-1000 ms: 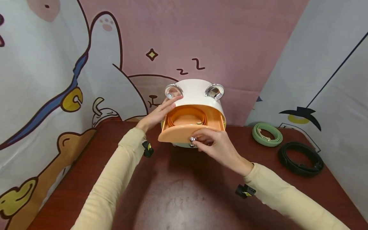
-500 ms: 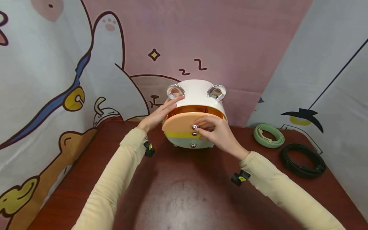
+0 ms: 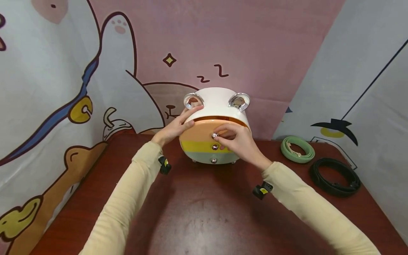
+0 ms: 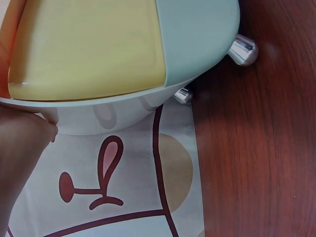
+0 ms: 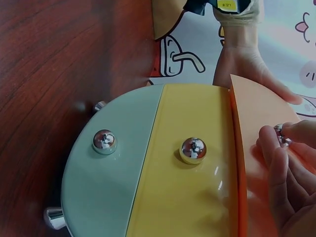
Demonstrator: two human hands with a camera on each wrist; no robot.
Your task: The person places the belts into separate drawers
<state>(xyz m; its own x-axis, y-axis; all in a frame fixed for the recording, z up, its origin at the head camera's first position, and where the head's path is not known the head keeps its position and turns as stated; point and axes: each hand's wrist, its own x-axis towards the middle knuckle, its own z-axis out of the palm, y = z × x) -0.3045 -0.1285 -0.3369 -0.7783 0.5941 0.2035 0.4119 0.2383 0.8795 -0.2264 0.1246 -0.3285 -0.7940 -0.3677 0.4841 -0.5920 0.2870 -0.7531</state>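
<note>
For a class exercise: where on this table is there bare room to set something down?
Bare: the table between left sleeve and right sleeve, left of the left sleeve, and between white cabinet and green belt. Crowded: right back, with black belt beside the green, and the cabinet front, where the right hand pinches the top knob.

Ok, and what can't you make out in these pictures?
Head view: inside of the orange drawer, mostly hidden by its front.
Head view: fine detail of the black belt, too small and dark.
Left wrist view: left hand, partly cut off by the left edge.
Right wrist view: top knob, partly behind the right hand.
</note>
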